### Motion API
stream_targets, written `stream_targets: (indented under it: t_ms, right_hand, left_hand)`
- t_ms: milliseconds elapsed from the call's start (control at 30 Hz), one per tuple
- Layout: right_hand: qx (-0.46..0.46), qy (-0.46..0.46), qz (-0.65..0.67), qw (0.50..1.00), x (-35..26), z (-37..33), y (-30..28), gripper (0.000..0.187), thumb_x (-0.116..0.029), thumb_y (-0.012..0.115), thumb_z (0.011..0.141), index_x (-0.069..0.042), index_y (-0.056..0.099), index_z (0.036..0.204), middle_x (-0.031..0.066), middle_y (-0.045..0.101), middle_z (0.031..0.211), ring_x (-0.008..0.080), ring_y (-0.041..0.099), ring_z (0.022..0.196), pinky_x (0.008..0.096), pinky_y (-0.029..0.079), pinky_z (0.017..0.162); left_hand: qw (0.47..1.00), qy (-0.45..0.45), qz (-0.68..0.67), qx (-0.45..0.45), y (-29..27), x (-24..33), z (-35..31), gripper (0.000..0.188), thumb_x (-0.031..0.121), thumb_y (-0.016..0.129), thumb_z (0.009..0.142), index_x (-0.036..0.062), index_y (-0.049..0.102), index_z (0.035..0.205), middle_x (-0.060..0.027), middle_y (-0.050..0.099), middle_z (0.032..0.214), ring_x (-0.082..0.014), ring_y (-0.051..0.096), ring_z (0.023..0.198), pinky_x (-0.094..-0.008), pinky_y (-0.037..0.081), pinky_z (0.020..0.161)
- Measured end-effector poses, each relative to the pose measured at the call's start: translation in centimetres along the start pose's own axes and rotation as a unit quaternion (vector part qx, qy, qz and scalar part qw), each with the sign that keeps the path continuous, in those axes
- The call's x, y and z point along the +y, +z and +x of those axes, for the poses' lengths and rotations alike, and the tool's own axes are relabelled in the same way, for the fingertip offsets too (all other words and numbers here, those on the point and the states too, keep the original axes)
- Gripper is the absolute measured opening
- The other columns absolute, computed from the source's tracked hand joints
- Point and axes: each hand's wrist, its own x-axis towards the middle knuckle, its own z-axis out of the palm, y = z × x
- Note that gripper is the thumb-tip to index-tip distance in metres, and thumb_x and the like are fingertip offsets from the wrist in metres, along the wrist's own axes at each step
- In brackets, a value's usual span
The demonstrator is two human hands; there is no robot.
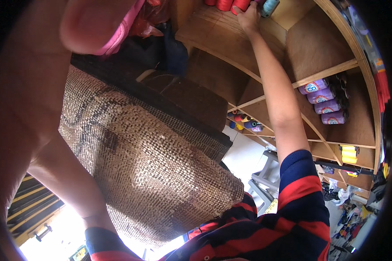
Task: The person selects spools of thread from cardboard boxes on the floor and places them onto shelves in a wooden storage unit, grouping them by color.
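Your left arm fills the left side of the frame, bare from the shoulder down to a striped sleeve at the lower left, and your left hand (91,26) shows at the upper left as a blurred, close shape with a pink band across it; you cannot tell from here whether it is closed on anything. Pressed between that arm and your body, in the centre of the frame, sits the large tan and dark woven mesh bag (148,161), so that load is already gathered against you. Moving right, your right arm stretches up to the top centre, where your right hand (248,17) lies with fingers spread loosely on the wooden shelf (217,30), touching the red thread cones (231,4) and just beside a teal thread cone (270,6); it has not closed around any of them yet, so the picking up looks still ahead. Farther right, purple thread cones (322,100) lie untouched in a lower wooden compartment, and small mixed spools (246,122) rest on a shelf below.
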Motion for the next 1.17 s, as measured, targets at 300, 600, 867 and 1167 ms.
stream_targets:
  t_ms: [300,600,867,1167]
  right_hand:
    - [0.003,-0.05,0.05,0.997,-1.7,-1.0,-2.1,0.067,-0.023,0.075,0.075,-0.004,0.04,0.13,0.0241,0.057,0.116,0.0404,0.055,0.106,0.0461,0.044,0.09]
    - [-0.184,0.127,0.155,0.962,-11.6,-12.1,-17.3,0.047,-0.029,0.065,0.088,-0.001,0.045,0.12,0.0137,0.057,0.109,0.0233,0.06,0.101,0.0338,0.047,0.086]
    - [-0.092,0.308,0.288,0.902,-8.2,-29.0,-45.9,0.037,-0.019,0.05,0.096,-0.003,0.041,0.129,0.0125,0.052,0.124,0.0204,0.06,0.103,0.0309,0.048,0.088]
    - [0.295,0.453,0.143,0.829,-11.0,-52.3,-72.7,0.043,-0.029,0.051,0.096,-0.003,0.042,0.129,0.0138,0.052,0.122,0.0215,0.06,0.102,0.0322,0.048,0.086]
  left_hand:
    - [0.998,-0.005,-0.051,-0.036,3.1,3.1,0.4,0.086,0.065,0.042,0.082,-0.0028,0.037,0.134,-0.0184,0.041,0.135,-0.0288,0.048,0.118,-0.0429,0.038,0.097]
    - [0.974,0.004,-0.161,-0.159,11.3,9.8,1.6,0.098,0.075,0.041,0.078,-0.0034,0.034,0.137,-0.0201,0.037,0.14,-0.0308,0.046,0.122,-0.0447,0.036,0.1]
    - [0.892,-0.024,-0.227,-0.39,24.5,13.2,-4.4,0.097,0.075,0.038,0.081,-0.0008,0.032,0.141,-0.0191,0.033,0.145,-0.0315,0.035,0.133,-0.0479,0.031,0.104]
    - [0.714,-0.004,-0.23,-0.661,43.4,24.2,-17.7,0.095,0.076,0.034,0.081,0.0052,0.029,0.144,-0.0136,0.028,0.15,-0.033,0.027,0.138,-0.0474,0.024,0.109]
